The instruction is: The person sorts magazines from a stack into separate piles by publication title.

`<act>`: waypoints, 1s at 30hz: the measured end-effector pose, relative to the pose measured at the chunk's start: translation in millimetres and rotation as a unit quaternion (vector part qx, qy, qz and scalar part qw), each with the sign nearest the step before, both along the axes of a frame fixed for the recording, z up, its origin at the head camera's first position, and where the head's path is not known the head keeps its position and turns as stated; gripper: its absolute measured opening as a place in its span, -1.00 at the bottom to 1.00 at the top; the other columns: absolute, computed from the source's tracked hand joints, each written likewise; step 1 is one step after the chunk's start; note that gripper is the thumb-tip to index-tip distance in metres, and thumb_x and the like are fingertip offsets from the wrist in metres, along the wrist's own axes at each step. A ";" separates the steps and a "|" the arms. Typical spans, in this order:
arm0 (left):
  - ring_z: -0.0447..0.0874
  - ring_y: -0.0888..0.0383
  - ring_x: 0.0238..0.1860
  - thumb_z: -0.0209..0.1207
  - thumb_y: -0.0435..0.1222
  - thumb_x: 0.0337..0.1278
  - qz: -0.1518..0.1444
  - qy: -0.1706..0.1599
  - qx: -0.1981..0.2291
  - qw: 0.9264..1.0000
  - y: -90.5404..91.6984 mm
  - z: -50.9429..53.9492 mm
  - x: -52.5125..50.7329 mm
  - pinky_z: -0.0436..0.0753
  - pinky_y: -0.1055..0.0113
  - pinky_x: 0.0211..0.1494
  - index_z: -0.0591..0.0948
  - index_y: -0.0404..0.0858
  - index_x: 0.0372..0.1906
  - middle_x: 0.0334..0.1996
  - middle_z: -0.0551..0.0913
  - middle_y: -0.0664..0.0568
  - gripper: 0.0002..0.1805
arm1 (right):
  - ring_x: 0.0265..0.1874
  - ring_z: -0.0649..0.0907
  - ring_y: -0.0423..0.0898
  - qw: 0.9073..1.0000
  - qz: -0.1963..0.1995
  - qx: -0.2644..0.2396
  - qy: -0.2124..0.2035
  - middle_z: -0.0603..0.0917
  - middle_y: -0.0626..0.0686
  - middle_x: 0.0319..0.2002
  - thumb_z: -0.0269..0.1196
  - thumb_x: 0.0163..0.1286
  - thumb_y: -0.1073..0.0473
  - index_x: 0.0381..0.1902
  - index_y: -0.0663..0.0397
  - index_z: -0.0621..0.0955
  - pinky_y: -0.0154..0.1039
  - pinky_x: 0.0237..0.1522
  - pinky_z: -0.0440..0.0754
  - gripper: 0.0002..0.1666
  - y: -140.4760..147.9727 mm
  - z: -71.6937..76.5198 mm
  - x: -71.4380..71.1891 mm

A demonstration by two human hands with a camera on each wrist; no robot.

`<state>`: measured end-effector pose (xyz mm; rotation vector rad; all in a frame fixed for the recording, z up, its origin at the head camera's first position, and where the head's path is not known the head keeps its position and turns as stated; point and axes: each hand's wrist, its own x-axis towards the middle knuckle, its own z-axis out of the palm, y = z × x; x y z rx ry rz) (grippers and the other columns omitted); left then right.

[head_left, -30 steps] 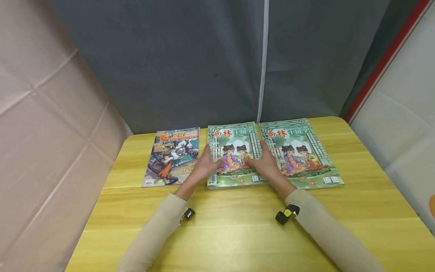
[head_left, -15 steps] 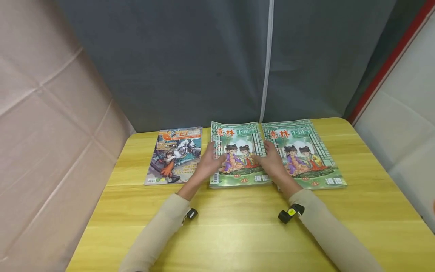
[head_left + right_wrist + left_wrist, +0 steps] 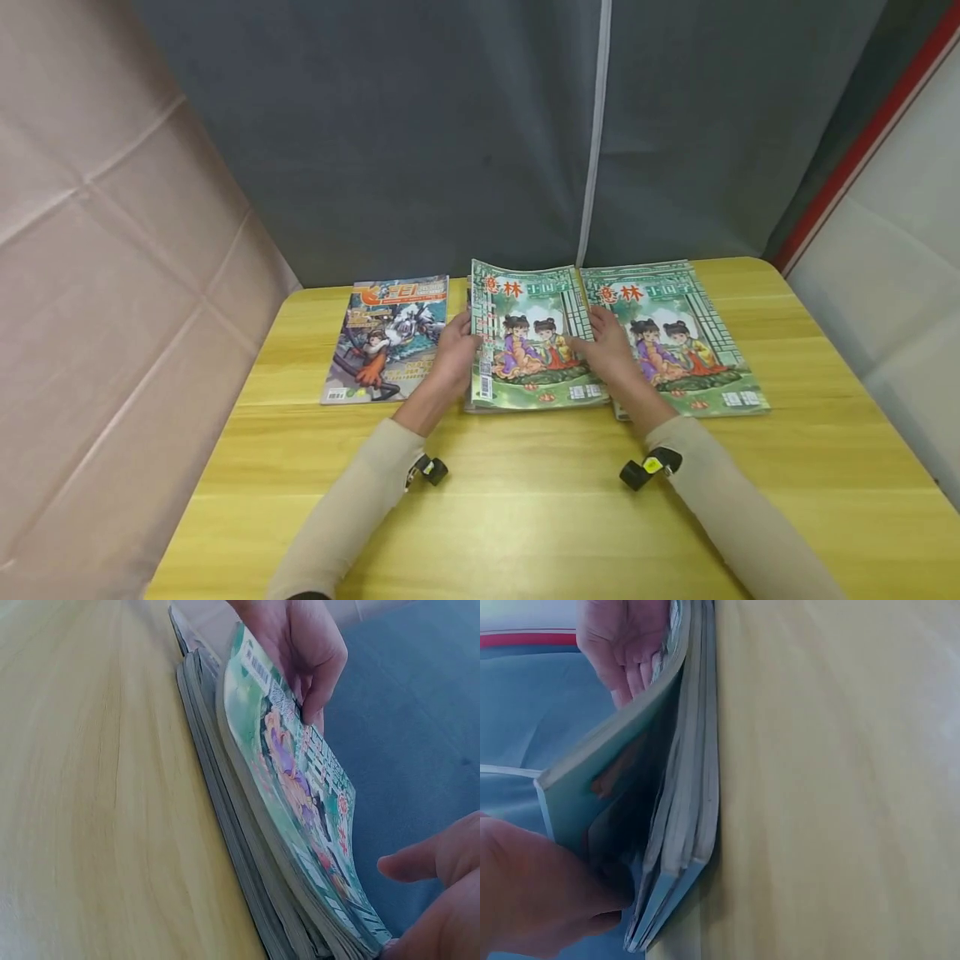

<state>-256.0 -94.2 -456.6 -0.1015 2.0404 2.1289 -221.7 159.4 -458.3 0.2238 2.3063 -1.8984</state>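
Observation:
A green magazine [image 3: 528,367] with two cartoon children on its cover lies at the top of the middle stack [image 3: 692,787]. My left hand [image 3: 454,354] pinches its left edge, thumb on the cover and fingers beneath. That side is raised, and the left wrist view shows a gap between it and the magazines below. At the right edge, my right hand [image 3: 611,350] has its fingers extended beside the pages. Its thumb stands off the cover in the right wrist view [image 3: 412,859].
To the right lies another stack of matching green magazines [image 3: 682,358], close against my right hand. A darker comic magazine [image 3: 386,350] lies left of the middle stack. The wooden table [image 3: 525,517] meets a grey curtain [image 3: 375,150] at its back edge.
The left side of the top green magazine has risen off its stack, showing magazines beneath. My left fingers have closed around its edge; the right hand stays at the right edge.

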 end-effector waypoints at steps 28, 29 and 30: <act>0.07 -0.08 0.72 0.02 -0.57 0.27 0.006 0.008 0.096 0.995 63.9 21.4 25.4 0.17 0.04 0.76 0.15 -0.31 0.66 0.70 0.13 -0.15 -0.17 | -0.52 0.51 -0.41 0.942 -0.103 -0.320 -0.023 0.69 -0.29 0.12 0.35 0.49 0.29 0.61 -0.12 0.37 -0.50 -0.67 0.38 -0.19 92.0 13.4 40.1; 0.12 -0.09 0.70 0.01 -0.58 0.26 0.003 0.008 0.096 0.995 70.6 19.0 26.7 0.22 0.05 0.75 0.16 -0.31 0.66 0.68 0.17 -0.16 -0.17 | -0.43 0.57 -0.43 0.941 -0.109 -0.319 -0.023 0.73 -0.32 0.07 0.36 0.48 0.30 0.60 -0.11 0.38 -0.54 -0.59 0.46 -0.19 97.0 12.3 41.6; 0.18 -0.09 0.68 -0.01 -0.59 0.25 0.003 0.007 0.093 0.996 77.8 17.4 28.5 0.27 0.06 0.73 0.17 -0.32 0.65 0.66 0.21 -0.17 -0.18 | -0.32 0.64 -0.42 0.941 -0.114 -0.317 -0.025 0.76 -0.35 0.02 0.37 0.47 0.31 0.60 -0.10 0.38 -0.57 -0.50 0.53 -0.18 101.9 11.2 43.1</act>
